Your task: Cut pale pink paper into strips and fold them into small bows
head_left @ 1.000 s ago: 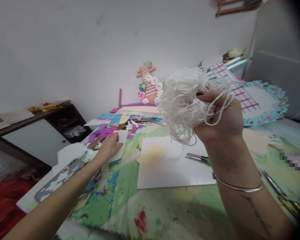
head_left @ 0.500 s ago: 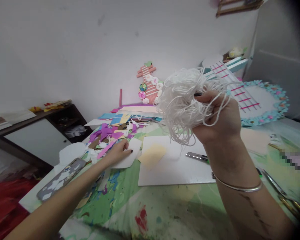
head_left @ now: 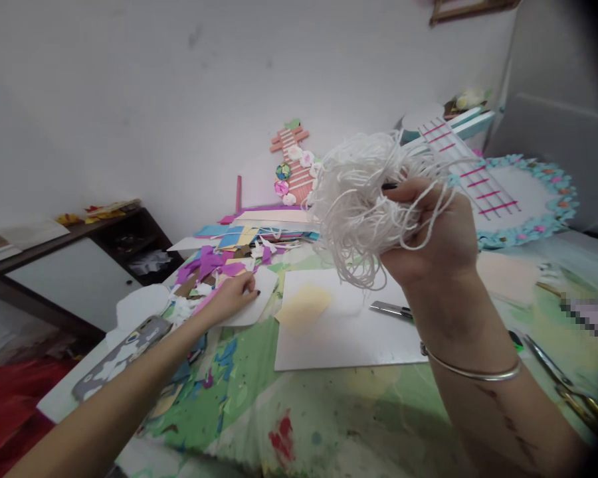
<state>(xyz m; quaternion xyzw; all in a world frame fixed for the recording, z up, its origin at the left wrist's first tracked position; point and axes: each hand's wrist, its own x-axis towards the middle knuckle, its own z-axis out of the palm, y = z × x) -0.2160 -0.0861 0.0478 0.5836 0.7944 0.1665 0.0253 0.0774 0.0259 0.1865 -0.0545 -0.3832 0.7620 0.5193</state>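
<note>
A loose bundle of white string (head_left: 359, 192) is held up over the table in my right hand (head_left: 433, 232), fingers and thumb closed round it, strands hanging down. My left hand (head_left: 236, 295) lies at a white sheet of paper (head_left: 256, 309) on the left, with its fingers curled in and the thumb against the sheet. How the fingers grip underneath is hidden. Below the string lies a white board (head_left: 349, 342) with a pale yellow paper piece (head_left: 306, 307) on it. A cutter knife (head_left: 391, 309) rests on the board near my right wrist.
Purple and white paper scraps (head_left: 212, 262) lie around my left hand. A phone (head_left: 122, 358) is at the left edge, scissors (head_left: 561, 382) at the right. Behind stand a pink guitar-shaped craft (head_left: 294, 159) and a blue-edged one (head_left: 523, 199). A low cabinet (head_left: 74, 279) is far left.
My left hand and the white sheet have shifted slightly away from me. The string bundle in my right hand has moved a little left. The view has tilted slightly.
</note>
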